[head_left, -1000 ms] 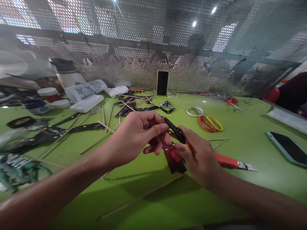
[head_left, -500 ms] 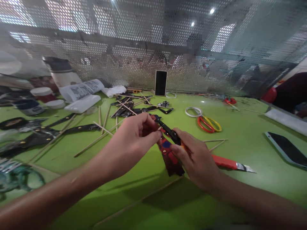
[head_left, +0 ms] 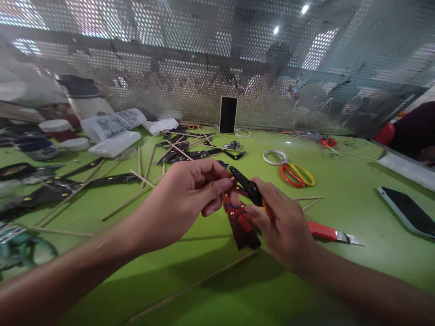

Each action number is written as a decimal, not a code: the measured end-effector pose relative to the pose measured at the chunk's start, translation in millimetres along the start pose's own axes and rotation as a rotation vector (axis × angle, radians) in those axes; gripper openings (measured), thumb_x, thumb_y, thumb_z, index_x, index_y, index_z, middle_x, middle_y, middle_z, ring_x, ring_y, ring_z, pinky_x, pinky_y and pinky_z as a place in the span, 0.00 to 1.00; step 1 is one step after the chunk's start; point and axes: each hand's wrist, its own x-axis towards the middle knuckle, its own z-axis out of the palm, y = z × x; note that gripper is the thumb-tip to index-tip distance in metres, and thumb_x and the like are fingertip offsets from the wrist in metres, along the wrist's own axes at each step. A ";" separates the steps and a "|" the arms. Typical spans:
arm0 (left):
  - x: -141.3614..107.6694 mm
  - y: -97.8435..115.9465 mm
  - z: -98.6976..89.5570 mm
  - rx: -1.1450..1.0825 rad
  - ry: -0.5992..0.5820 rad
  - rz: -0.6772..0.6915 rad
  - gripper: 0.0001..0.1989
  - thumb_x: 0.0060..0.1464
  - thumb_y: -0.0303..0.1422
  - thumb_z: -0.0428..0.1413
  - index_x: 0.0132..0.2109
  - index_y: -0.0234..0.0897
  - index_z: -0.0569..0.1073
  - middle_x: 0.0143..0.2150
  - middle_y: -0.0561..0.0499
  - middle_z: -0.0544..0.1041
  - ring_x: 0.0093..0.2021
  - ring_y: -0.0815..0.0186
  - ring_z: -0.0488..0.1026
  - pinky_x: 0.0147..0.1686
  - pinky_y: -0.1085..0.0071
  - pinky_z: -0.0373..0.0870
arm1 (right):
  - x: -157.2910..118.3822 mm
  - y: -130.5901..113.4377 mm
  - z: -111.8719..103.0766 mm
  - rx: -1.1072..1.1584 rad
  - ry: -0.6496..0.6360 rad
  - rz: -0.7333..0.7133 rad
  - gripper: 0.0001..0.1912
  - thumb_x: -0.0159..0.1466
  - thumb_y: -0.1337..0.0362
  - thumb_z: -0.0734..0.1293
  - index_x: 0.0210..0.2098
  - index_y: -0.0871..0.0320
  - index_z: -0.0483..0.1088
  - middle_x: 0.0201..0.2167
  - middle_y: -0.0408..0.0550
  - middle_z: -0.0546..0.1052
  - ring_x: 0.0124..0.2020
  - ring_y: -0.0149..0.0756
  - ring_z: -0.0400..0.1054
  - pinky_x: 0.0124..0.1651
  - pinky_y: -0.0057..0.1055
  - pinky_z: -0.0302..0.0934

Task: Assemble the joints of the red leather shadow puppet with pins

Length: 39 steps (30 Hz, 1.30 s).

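Note:
My left hand (head_left: 197, 190) pinches the end of a thin wooden stick (head_left: 233, 179) between thumb and fingertips; most of the stick is hidden. Closed around a pair of pliers (head_left: 247, 186) with black jaws and an orange handle is my right hand (head_left: 282, 217). The jaws point up and left, just beside the left fingertips. Below and between both hands is a flat red jointed figure (head_left: 234, 210) with brass fasteners and a dark lower end, partly covered by the fingers. Whether the left hand also grips the figure cannot be made out.
A red-handled craft knife (head_left: 326, 231) lies beside my right wrist, with a phone (head_left: 408, 210) farther right. Wire coils (head_left: 297, 175) lie behind. Sticks and black jointed pieces (head_left: 180, 151) are heaped at the back left. Another phone (head_left: 228, 115) stands against the perforated metal panel (head_left: 190, 63).
The pliers have shifted slightly right, and their jaws now sit clear of the red figure's upper part. My left fingertips have moved a little right with the stick end. The view has shifted slightly.

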 end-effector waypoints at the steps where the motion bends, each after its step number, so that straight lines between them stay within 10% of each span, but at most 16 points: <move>1: 0.0 -0.8 0.6 -0.006 0.018 0.008 0.05 0.62 0.27 0.56 0.36 0.31 0.72 0.29 0.52 0.77 0.21 0.78 0.61 0.21 0.80 0.58 | -0.2 -0.4 0.0 -0.005 0.002 -0.001 0.28 0.73 0.49 0.58 0.57 0.67 0.68 0.40 0.57 0.77 0.41 0.46 0.73 0.42 0.41 0.66; 10: -2.2 -5.6 9.8 -0.067 0.206 0.056 0.07 0.55 0.22 0.60 0.31 0.32 0.71 0.27 0.52 0.78 0.20 0.77 0.66 0.21 0.80 0.63 | -0.4 -6.6 2.1 0.019 0.011 0.025 0.26 0.73 0.50 0.58 0.55 0.67 0.69 0.40 0.57 0.78 0.40 0.45 0.74 0.45 0.42 0.68; 39: -4.7 0.8 -3.0 -0.225 -0.153 0.011 0.08 0.67 0.30 0.54 0.37 0.31 0.72 0.31 0.52 0.78 0.22 0.78 0.69 0.21 0.84 0.65 | -1.1 -12.2 -7.5 -0.065 0.122 -0.121 0.30 0.73 0.49 0.56 0.55 0.71 0.69 0.36 0.60 0.77 0.37 0.45 0.73 0.40 0.40 0.69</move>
